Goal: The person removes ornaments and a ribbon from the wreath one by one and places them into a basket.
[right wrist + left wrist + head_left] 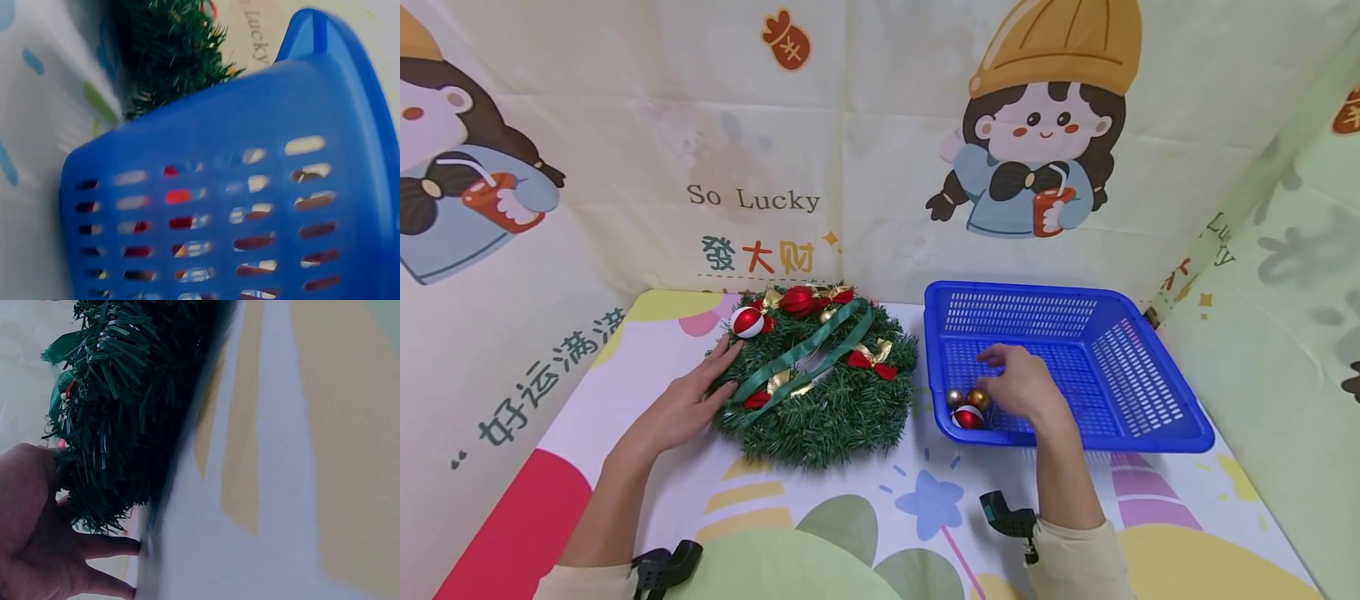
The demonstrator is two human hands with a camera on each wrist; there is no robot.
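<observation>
A green Christmas wreath point(842, 425) lies on the table, trimmed with red-and-gold bows, a green ribbon point(805, 346) and baubles along its far edge. My left hand point(681, 408) touches the wreath's left side with its fingers extended; in the left wrist view, the same hand point(37, 537) has its fingers spread beside the needles. Inside the blue basket point(1127, 442), my right hand point(1022, 387) hovers with loosely bent fingers, and nothing shows in it. Close by sit a red-and-white bauble point(967, 417), a gold bauble point(977, 399) and a silver one point(954, 398). The basket wall hides this hand in the right wrist view.
A patterned cloth point(842, 508) covers the table. Behind and at both sides hang printed cloth walls point(880, 167). The basket stands right of the wreath with a narrow gap between them, its raised rim surrounding my right hand.
</observation>
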